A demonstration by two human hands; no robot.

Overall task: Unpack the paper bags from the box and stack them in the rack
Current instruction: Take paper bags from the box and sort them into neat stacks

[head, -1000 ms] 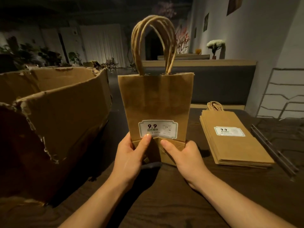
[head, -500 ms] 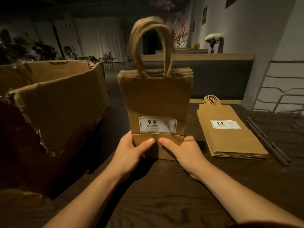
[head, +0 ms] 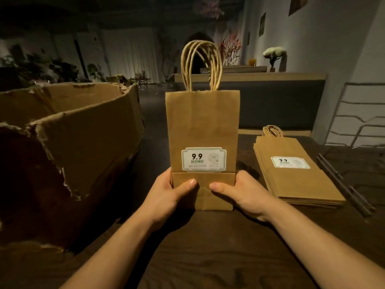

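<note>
left hand [head: 170, 191] gripped bag bundle [head: 203, 142] (thumb across front) | right hand [head: 242, 190] gripped likewise | bundle upright, right of box [head: 68, 142]

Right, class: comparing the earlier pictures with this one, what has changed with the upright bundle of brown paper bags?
The upright bundle of brown paper bags now stands squared, its lower edge on the dark wooden table. Left hand and right hand kept their grip. Flat stack of bags and torn cardboard box stayed put.
</note>
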